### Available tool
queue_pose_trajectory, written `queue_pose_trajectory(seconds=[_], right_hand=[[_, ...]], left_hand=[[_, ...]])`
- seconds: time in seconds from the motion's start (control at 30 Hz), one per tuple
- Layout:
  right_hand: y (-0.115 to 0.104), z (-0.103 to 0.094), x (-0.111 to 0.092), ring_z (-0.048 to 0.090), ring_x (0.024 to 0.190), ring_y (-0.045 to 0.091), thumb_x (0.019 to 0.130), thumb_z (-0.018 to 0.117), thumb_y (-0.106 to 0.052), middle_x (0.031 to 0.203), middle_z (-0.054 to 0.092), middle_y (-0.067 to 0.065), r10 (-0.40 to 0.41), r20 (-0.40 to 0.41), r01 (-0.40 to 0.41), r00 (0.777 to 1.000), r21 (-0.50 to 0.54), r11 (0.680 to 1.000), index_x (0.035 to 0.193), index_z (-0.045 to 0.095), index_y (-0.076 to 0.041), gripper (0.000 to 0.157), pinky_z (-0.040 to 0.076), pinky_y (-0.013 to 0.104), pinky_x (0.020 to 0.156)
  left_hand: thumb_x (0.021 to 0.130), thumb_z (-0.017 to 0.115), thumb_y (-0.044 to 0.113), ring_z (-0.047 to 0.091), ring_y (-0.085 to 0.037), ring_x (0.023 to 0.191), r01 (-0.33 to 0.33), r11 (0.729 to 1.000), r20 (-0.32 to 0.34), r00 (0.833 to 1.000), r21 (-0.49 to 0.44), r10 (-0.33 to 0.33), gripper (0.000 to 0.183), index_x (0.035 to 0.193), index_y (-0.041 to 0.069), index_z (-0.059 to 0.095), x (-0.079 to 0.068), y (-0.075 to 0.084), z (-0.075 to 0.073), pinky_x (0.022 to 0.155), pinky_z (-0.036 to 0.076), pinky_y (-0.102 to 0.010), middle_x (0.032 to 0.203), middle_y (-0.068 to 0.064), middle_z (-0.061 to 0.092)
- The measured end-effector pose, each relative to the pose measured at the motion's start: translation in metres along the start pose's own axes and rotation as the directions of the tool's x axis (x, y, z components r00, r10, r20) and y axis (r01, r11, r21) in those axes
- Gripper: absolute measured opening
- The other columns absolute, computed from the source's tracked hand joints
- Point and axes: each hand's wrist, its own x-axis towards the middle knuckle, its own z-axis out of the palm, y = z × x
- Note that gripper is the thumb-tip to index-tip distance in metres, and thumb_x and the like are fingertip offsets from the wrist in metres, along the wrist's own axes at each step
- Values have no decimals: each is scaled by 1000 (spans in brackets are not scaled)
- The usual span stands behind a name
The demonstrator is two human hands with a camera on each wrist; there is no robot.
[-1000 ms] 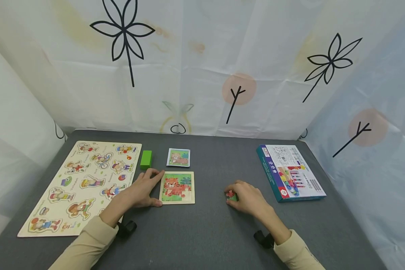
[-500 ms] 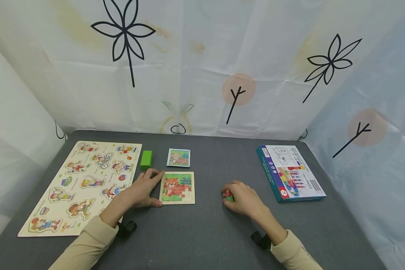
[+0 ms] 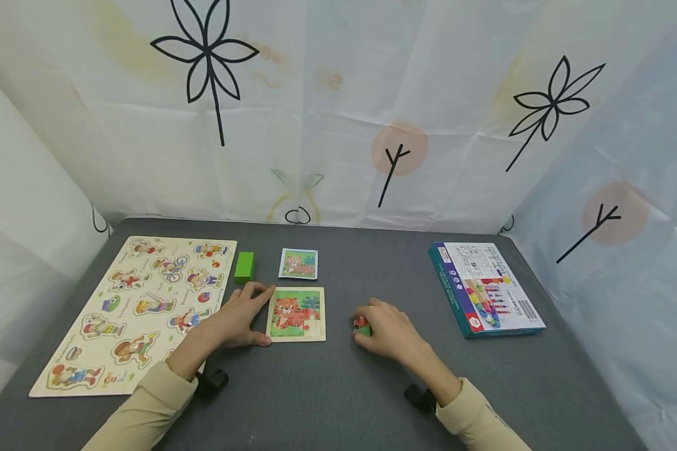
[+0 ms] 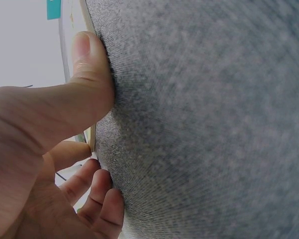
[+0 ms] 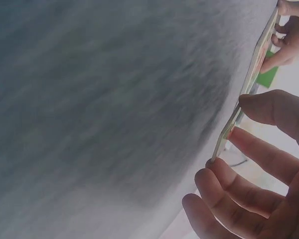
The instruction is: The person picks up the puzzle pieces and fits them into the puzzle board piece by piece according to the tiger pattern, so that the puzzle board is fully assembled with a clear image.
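In the head view, a square tiger jigsaw puzzle (image 3: 296,313) in a pale wooden frame lies on the dark table. A bare pale patch shows at its lower right. My left hand (image 3: 239,319) holds the frame at its left side, thumb at the near corner and index finger at the far one. To the right of the puzzle, my right hand (image 3: 392,329) pinches a small red-and-green puzzle piece (image 3: 362,326) between thumb and fingers. Seen from the right wrist, the piece (image 5: 228,130) is thin and edge-on; fingers cover part of it.
A picture card (image 3: 298,263) lies behind the puzzle, with a green block (image 3: 244,267) to its left. A large wooden peg puzzle board (image 3: 113,326) occupies the left side. At right lies a flat teal-edged box (image 3: 488,288). White printed cloth (image 3: 338,113) hangs behind the table.
My right hand has slid leftward with the puzzle piece, closer to the tiger puzzle. My left hand and the puzzle frame have stayed in place.
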Motion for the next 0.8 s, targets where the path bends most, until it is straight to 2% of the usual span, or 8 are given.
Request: queue_pose_trajectory(seconds=[0.2, 0.47, 0.8], right_hand=[[-19, 2, 12, 52, 77, 14, 89, 77, -24, 98, 67, 6, -38, 19, 39, 999, -25, 999, 111, 77, -11, 25, 44, 29, 60], [-42, 7, 25, 44, 68, 9, 90, 75, -25, 92, 65, 2, -103, 16, 104, 994, -58, 993, 111, 77, -14, 25, 33, 23, 52], [-62, 18, 40, 44, 71, 8, 89, 76, -29, 90, 64, -2, -121, 56, 126, 991, -88, 988, 113, 77, -18, 26, 33, 22, 51]], left_hand=[[79, 89, 29, 44, -42, 127, -6, 1000, -6, 1000, -5, 6, 100, 158, 1, 34, 0, 0, 1, 104, 45, -60, 151, -25, 37], [79, 89, 29, 43, -43, 128, -1, 1000, -1, 1000, -6, 1, 100, 158, 1, 34, 0, -1, 2, 104, 45, -60, 152, -25, 36], [79, 89, 31, 44, -45, 129, 0, 1000, -14, 1000, 1, 0, 100, 158, 1, 35, 0, -2, 4, 105, 44, -62, 151, -26, 37]])
